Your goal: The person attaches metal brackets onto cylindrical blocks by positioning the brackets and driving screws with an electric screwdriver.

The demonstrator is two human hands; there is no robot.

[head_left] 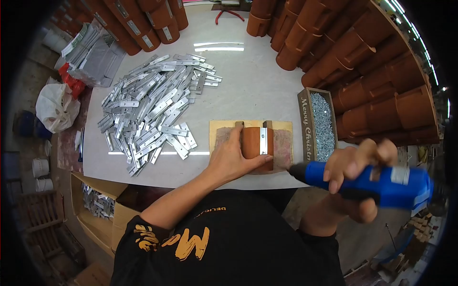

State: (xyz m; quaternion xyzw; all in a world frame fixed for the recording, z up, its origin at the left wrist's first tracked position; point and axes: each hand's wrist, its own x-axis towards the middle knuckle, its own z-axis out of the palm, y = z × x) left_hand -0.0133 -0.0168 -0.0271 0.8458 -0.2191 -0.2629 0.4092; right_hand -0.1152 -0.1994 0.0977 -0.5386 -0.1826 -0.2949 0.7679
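My left hand grips a short reddish-brown cylinder, thumb along its near edge and fingers at its far side. A shiny metal strip with screw heads or holes lies across the cylinder's top. Under it is a worn pinkish pad on a yellowish board, with dark upright blocks at the back. Off to the right, my right hand is wrapped round a blue power screwdriver. The tool's dark nose points left toward the cylinder, apart from it; its tip is blurred.
A large pile of metal strips covers the table's left side. A wooden box of screws stands right of the board. Stacked brown cylinders line the right and back. Red-handled pliers lie far back; a cardboard box sits below left.
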